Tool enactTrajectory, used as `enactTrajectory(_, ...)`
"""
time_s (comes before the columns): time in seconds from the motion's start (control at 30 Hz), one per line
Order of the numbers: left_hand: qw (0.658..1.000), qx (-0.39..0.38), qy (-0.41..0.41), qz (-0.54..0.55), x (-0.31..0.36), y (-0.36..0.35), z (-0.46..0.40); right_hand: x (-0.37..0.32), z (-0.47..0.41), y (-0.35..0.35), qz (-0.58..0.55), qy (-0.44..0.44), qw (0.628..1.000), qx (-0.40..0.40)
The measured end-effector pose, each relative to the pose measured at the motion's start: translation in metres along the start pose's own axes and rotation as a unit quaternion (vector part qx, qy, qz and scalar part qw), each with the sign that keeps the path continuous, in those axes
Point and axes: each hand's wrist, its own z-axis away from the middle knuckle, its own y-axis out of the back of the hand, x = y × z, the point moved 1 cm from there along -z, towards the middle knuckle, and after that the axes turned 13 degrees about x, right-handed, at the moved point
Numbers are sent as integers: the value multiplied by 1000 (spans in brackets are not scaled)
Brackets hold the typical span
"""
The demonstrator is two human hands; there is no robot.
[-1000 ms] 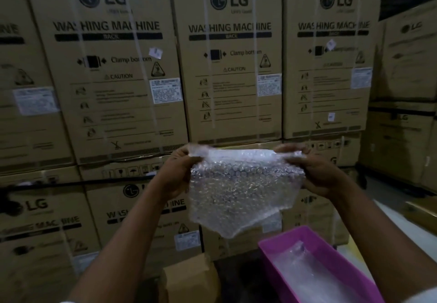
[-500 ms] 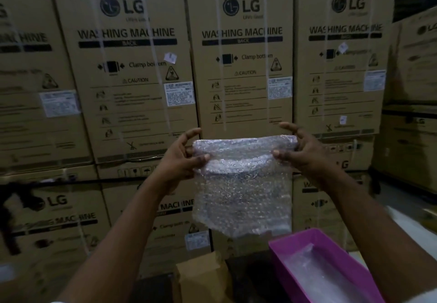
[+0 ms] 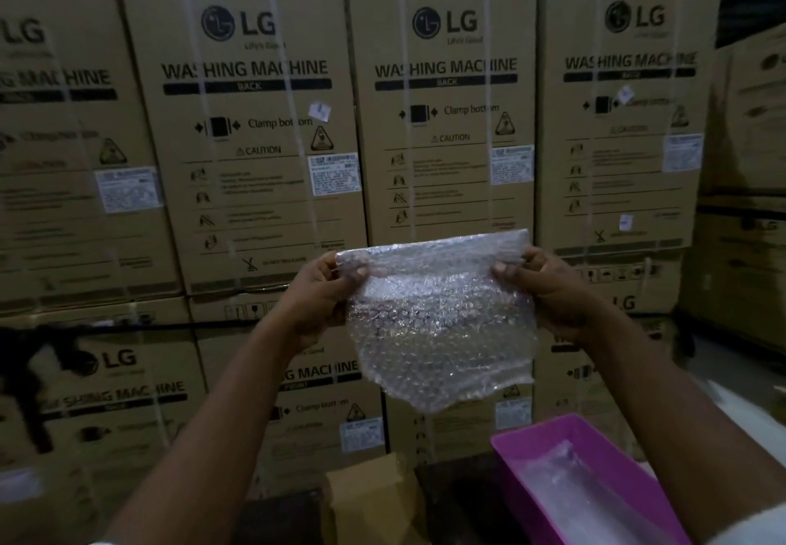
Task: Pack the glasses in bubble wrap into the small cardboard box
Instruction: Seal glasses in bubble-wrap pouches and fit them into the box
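Observation:
A sheet of clear bubble wrap (image 3: 438,323) hangs in the air at chest height, folded over along its top edge. My left hand (image 3: 317,297) pinches its upper left corner and my right hand (image 3: 548,289) pinches its upper right corner. A small cardboard box (image 3: 370,489) with raised flaps stands below at the bottom centre. A pink plastic tray (image 3: 527,442) at the lower right holds clear, shiny items, blurred so that I cannot tell what they are. No glass shows inside the wrap.
A wall of stacked large washing-machine cartons (image 3: 255,127) fills the background, with more cartons (image 3: 748,221) at the right. A dark surface (image 3: 451,489) lies under the small box and tray.
Both hands have lifted the bubble wrap a little and spread its top edge flat. The camera has tilted and shifted, so the cartons sit lower and more to the right in view.

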Motion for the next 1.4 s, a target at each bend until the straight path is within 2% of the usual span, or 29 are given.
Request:
enactTrajectory(0.1, 1000, -4, 0, 9, 1, 3, 0, -3, 2, -2, 13, 8, 998, -57)
enactTrajectory(0.27, 1000, -18, -15, 15, 11, 2, 9, -8, 3, -3, 1, 23, 997, -78)
enactTrajectory(0.37, 996, -51, -2, 67, 16, 6, 12, -16, 6, -4, 11, 39, 992, -117)
enactTrajectory(0.47, 981, -114, 25, 155, 19, 11, 14, -20, 6, -4, 88, 103, 982, -128)
enactTrajectory(0.53, 968, -123, 75, 206, 19, 12, 16, -23, 5, -4, 146, 164, 967, -127)
enactTrajectory(0.73, 975, -111, 160, 111, 10, 9, 15, -33, 7, -11, 226, 237, 927, -182)
enactTrajectory(0.83, 981, -109, 139, 76, 8, 5, 14, -34, 5, -10, 259, 219, 922, -189)
enactTrajectory(0.87, 986, -89, 118, 73, 6, 5, 12, -34, 4, -8, 221, 187, 936, -203)
enactTrajectory(0.93, 994, -46, 76, 67, 6, 5, 10, -35, 3, -4, 26, 56, 964, -260)
enactTrajectory(1.0, 997, -14, 43, 60, 8, 5, 10, -29, 3, -2, -153, -38, 941, -298)
enactTrajectory(1.03, 998, 2, 31, 51, 9, 4, 11, -24, 2, 0, -157, -49, 948, -273)
enactTrajectory(1.1, 999, 21, 18, 36, 12, 1, 14, -8, -2, 3, -55, -30, 980, -187)
enactTrajectory(1.17, 999, 24, 19, 33, 12, -2, 14, 7, -5, 0, 41, -25, 990, -131)
enactTrajectory(1.3, 999, 15, 37, 30, 11, 1, 12, 10, -8, -4, 96, -5, 991, -87)
enactTrajectory(1.4, 999, 0, 36, 25, 12, 1, 13, 5, -11, -1, 72, 3, 994, -78)
